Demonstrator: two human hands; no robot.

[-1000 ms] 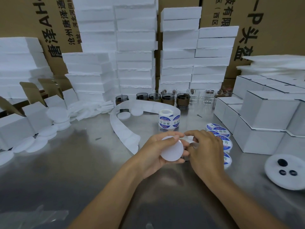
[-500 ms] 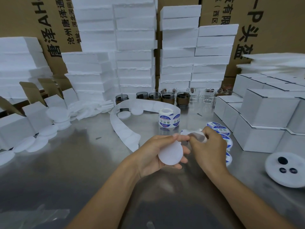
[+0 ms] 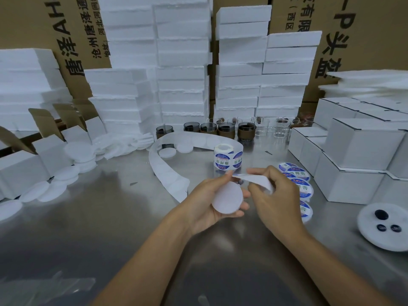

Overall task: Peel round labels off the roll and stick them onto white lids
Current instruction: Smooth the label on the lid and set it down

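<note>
My left hand [image 3: 207, 202] holds a blank white round lid [image 3: 227, 198] above the steel table, thumb at its top edge. My right hand [image 3: 276, 197] pinches the white backing strip [image 3: 256, 181], which bends over just right of the lid's top; a blue label edge shows at the fold. The label roll [image 3: 227, 159] stands behind my hands, its empty backing tail [image 3: 163, 171] looping left. Several labelled lids [image 3: 295, 175] lie in a row to the right of my right hand.
Blank lids [image 3: 66, 173] are heaped at the left beside open white cartons [image 3: 19, 171]. Closed white boxes [image 3: 353, 155] stack at the right. A white disc with dark buttons [image 3: 384, 226] lies at the right edge. Glass cups [image 3: 227, 130] and foam stacks [image 3: 183, 74] line the back.
My right hand has lifted and turned, pulling the backing strip up and bending it over above the lid. The left hand has tilted the lid's face more toward me.
</note>
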